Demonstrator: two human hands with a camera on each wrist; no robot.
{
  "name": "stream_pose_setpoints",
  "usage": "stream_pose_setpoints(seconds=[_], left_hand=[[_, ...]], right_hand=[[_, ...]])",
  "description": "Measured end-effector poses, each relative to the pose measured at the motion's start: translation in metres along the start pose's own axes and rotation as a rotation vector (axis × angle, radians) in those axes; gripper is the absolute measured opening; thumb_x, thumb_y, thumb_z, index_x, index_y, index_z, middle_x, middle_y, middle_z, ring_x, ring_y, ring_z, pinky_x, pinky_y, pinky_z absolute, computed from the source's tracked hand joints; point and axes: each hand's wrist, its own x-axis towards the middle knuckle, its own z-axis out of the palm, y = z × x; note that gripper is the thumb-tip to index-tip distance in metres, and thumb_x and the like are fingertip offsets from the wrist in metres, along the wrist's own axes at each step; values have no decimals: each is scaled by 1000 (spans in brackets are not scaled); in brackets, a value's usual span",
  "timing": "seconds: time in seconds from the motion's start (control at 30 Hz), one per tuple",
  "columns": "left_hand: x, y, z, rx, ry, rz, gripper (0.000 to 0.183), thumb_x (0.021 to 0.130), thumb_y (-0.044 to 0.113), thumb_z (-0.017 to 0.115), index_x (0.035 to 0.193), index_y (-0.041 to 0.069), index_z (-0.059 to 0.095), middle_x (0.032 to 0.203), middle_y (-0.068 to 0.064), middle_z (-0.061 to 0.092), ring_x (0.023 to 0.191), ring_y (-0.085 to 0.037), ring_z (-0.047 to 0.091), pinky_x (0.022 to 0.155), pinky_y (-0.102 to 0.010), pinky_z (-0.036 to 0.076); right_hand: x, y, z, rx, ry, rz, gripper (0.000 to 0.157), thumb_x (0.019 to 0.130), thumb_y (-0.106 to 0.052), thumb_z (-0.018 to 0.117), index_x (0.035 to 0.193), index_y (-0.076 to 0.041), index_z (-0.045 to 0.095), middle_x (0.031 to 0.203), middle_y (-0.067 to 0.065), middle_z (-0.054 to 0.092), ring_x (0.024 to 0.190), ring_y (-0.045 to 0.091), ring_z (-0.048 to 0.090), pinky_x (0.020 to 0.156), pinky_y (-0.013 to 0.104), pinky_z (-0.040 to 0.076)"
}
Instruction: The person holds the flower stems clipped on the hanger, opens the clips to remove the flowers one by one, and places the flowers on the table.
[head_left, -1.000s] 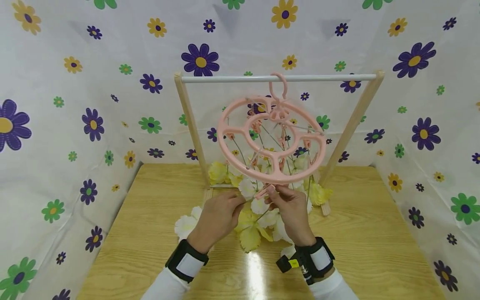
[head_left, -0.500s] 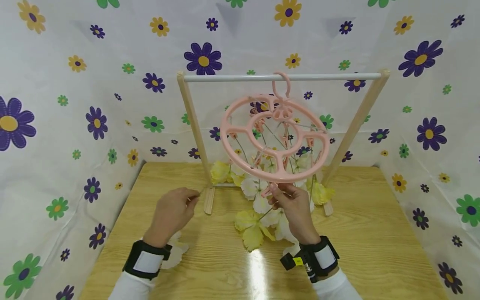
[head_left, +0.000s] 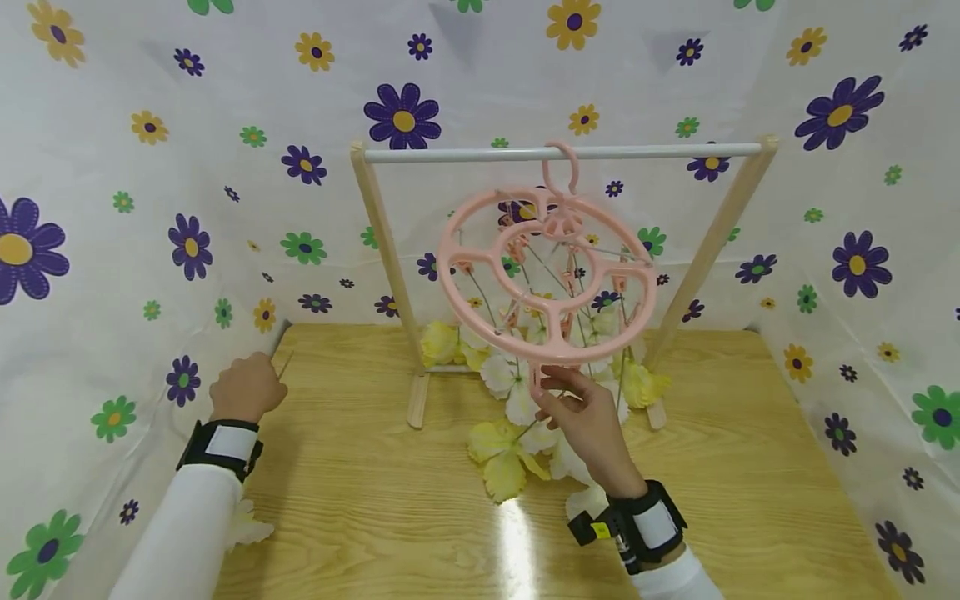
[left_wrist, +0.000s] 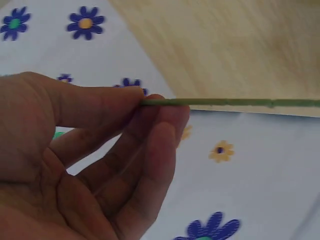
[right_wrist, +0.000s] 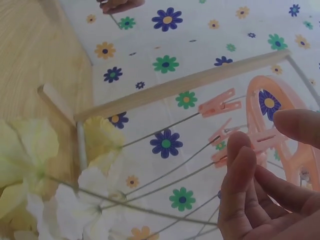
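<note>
My left hand (head_left: pixel 247 387) is at the table's far left and pinches the thin green stem (left_wrist: pixel 235 102) of an artificial flower between thumb and fingertips. A white blossom (head_left: pixel 249 527) shows beside the left sleeve, probably on that stem. My right hand (head_left: pixel 585 421) is under the front rim of a pink round hanger (head_left: pixel 551 354), next to a pink clothespin (head_left: pixel 535 377). In the right wrist view, thumb and fingers stand apart, with a clothespin (right_wrist: pixel 265 140) seen in the gap; whether they touch it is unclear.
The hanger hooks over the white rod (head_left: pixel 465 155) of a wooden stand (head_left: pixel 386 250). Several white and yellow artificial flowers (head_left: pixel 504 454) hang head-down from clothespins on green stems. Flower-patterned cloth (head_left: pixel 112 292) surrounds the wooden table (head_left: pixel 360 500) at the back and sides.
My left hand has moved from under the hanger to the far left with the flower. The right hand has loosened its grip on the clothespin, which has swung from slanted to upright.
</note>
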Motion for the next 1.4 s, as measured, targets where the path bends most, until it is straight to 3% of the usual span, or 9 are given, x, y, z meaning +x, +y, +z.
stream_pose_setpoints(seconds=[0.23,0.43,0.7,1.0,1.1,1.23,1.3,1.4], left_hand=[[14,-24,20,-12,-29,-128,27,87,10,63,97,-14,60,85,-32,62,79,-52,63,64,-61,51],[20,-28,25,10,-79,-169,39,91,16,66,107,-19,57,96,-39,63,88,-56,63,71,-63,51],[27,-29,35,30,-38,-165,35,90,14,64,104,-18,57,87,-34,62,84,-53,63,70,-61,50],[33,-34,41,46,-4,-141,40,90,21,67,99,-17,58,83,-34,63,82,-53,62,71,-62,49],[32,-23,33,21,31,-108,35,88,20,68,91,-13,58,74,-27,60,71,-46,61,65,-59,49],[24,10,17,-34,84,-20,18,84,12,60,74,-3,56,64,-15,53,59,-34,53,52,-49,43],[12,31,10,-59,139,51,18,85,11,57,77,-4,62,69,-18,59,60,-36,56,50,-48,44],[-10,64,9,-81,289,208,22,89,10,59,93,-7,71,84,-25,69,66,-41,64,50,-52,50]], right_hand=[[-16,6,-18,-123,24,-26,40,97,-14,71,135,-6,63,109,17,68,77,23,69,69,33,56],[-19,8,-32,-164,118,-50,32,96,-10,71,127,-1,68,103,17,67,73,18,69,67,32,56],[-12,4,-39,-149,177,-108,26,96,-6,71,121,2,68,102,22,67,69,10,65,62,23,52],[-7,2,-39,-169,192,-83,29,95,-13,74,121,-2,69,105,19,68,74,16,66,63,26,53],[-3,1,-41,-188,214,-88,32,93,-15,76,122,-3,69,107,19,68,77,17,64,63,27,52],[5,-2,-45,-210,220,-103,35,90,-16,79,120,-2,69,112,19,65,83,21,59,69,28,48],[8,-3,-47,-219,206,-112,35,89,-16,81,119,-2,69,113,17,64,86,23,56,72,29,47],[13,-4,-49,-238,173,-135,35,88,-16,81,118,-2,69,112,13,63,88,25,57,74,30,48]])
